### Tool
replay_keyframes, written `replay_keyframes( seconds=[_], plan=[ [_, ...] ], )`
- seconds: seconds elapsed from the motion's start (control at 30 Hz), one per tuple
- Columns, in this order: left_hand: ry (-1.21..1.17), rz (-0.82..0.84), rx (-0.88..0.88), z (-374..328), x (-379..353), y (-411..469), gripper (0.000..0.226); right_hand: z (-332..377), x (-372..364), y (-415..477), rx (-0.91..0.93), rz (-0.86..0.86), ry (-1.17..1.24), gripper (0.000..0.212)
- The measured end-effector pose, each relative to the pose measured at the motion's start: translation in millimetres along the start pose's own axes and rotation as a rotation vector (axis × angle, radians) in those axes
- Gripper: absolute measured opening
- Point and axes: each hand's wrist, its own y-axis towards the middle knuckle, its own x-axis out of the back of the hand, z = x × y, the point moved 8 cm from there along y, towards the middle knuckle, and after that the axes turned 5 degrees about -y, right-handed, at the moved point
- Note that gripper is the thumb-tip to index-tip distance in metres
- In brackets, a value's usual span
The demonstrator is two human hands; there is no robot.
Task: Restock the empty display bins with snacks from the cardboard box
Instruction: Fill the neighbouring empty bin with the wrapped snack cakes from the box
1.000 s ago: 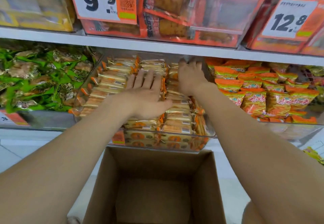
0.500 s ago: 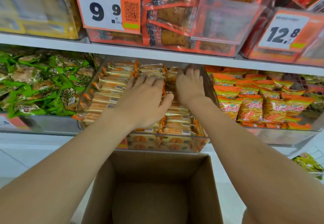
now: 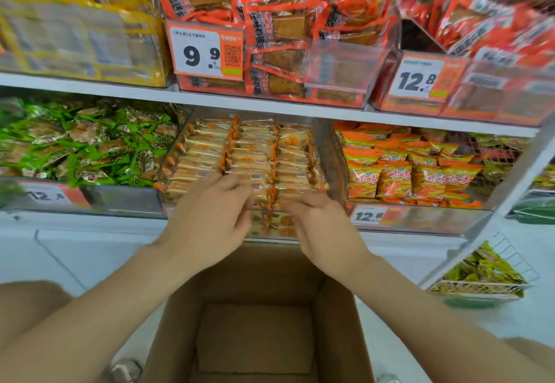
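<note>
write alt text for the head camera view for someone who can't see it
A person's left hand and right hand rest on the front rows of cream-and-orange snack packets filling a clear shelf bin. An empty cardboard box sits open below them.

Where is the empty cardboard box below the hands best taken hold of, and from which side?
Judging by its pose, grip the cardboard box at the top edges of its left and right walls, one hand each, coming from above: it stands upright and open-topped, with those edges exposed.
</note>
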Motion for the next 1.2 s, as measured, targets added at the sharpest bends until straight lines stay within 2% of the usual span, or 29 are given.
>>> replay_keyframes(
  seconds=[0.07, 0.2, 0.3, 0.4, 0.5, 0.57, 0.6, 0.67, 0.73, 0.8, 0.87, 0.9, 1.03, 1.13, 1.2],
  plan=[
    [0.058, 0.028, 0.016, 1, -7, -7, 0.017, -2, -6, -3, -0.033, -0.052, -0.009, 0.052],
    [0.115, 0.035, 0.028, 0, -15, -22, 0.028, -4, -4, -6, -0.035, -0.044, 0.008, 0.064],
    [0.081, -0.020, 0.008, -6, -14, -37, 0.019, -5, -2, -16, -0.001, -0.014, -0.048, 0.066],
    [0.007, -0.008, -0.114, -25, -19, -52, 0.004, -5, -1, -29, 0.016, -0.053, -0.059, 0.068],
    [-0.058, 0.161, -0.146, -36, -44, -68, 0.007, -2, 14, -41, -0.054, -0.221, 0.015, 0.062],
    [-0.112, 0.333, -0.062, -33, -74, -82, 0.010, 11, 20, -58, -0.048, -0.307, 0.056, 0.049],
    [-0.133, 0.435, -0.015, -29, -94, -92, 0.011, 21, 15, -69, -0.040, -0.289, 0.101, 0.043],
    [-0.154, 0.644, 0.054, -23, -138, -115, 0.008, 40, -19, -92, -0.076, -0.088, 0.217, 0.035],
    [-0.169, 0.826, 0.135, -17, -181, -141, 0.005, 57, -82, -120, -0.154, 0.275, 0.291, 0.033],
    [-0.210, 0.957, 0.256, -7, -220, -171, 0.006, 68, -148, -150, -0.208, 0.656, 0.296, 0.040],
    [-0.254, 1.062, 0.338, -2, -258, -202, 0.014, 66, -200, -180, -0.288, 0.951, 0.292, 0.046],
    [-0.269, 1.116, 0.363, -1, -275, -216, 0.017, 61, -221, -193, -0.352, 1.058, 0.303, 0.046],
    [-0.268, 1.344, 0.412, -4, -336, -264, 0.005, 38, -280, -241, -0.558, 1.339, 0.338, 0.037],
    [-0.286, 1.466, 0.443, -8, -367, -286, 0.026, 32, -314, -275, -0.610, 1.566, 0.363, 0.038],
    [-0.307, 1.449, 0.443, -10, -382, -290, 0.037, 39, -335, -290, -0.579, 1.684, 0.365, 0.039]
  ],
)
